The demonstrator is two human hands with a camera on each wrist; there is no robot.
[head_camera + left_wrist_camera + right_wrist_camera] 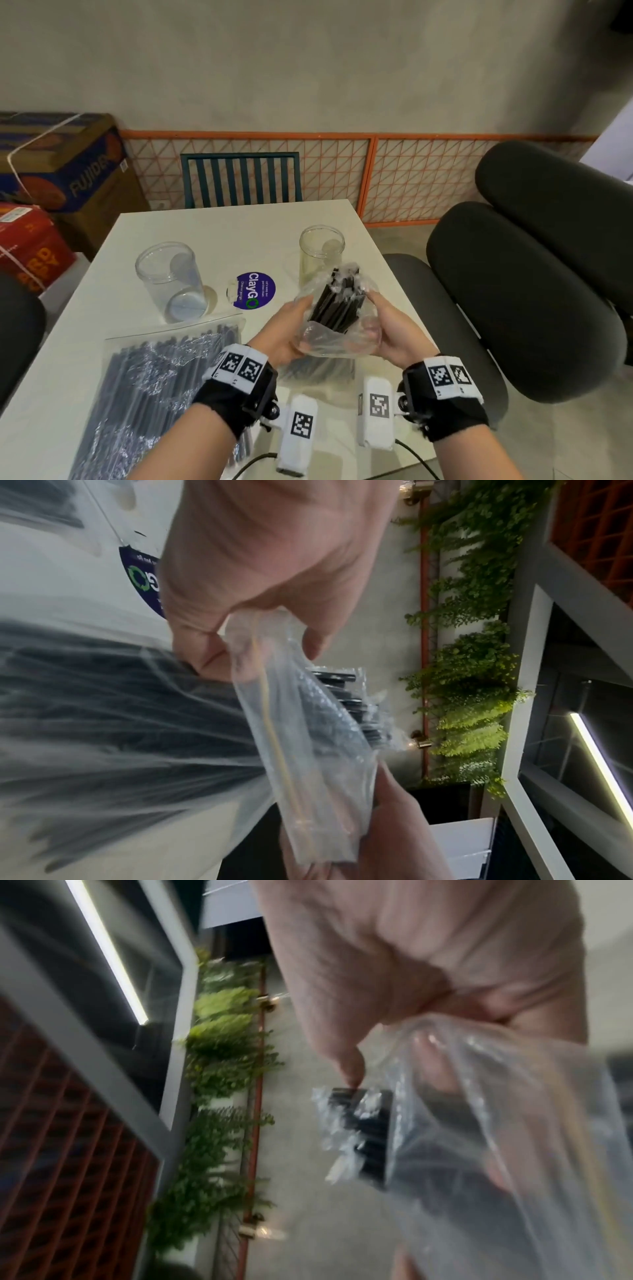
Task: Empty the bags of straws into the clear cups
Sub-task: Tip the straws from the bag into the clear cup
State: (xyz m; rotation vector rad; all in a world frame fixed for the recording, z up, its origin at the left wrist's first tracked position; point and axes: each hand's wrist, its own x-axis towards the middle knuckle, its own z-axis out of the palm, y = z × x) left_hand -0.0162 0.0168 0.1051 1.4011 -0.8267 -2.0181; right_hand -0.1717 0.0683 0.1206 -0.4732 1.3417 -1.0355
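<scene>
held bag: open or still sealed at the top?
Open. Black straws stick out past the mouth of the bag, held between the left hand and right hand.

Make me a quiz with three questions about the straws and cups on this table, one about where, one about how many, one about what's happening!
1. Where does the full clear plastic bag of black straws lie?
A. on the white table's near left
B. on a chair
C. inside a cup

2. How many clear plastic cups stand on the white table?
A. one
B. two
C. four

3. What state is the small clear bag of black straws in?
A. sealed, lying flat
B. held by both hands, straws poking out its top
C. empty

Answers: 1 A, it lies flat beside the left hand. 2 B, one at left, another cup at right. 3 B, the left hand and right hand grip it and straw ends stick out.
</scene>
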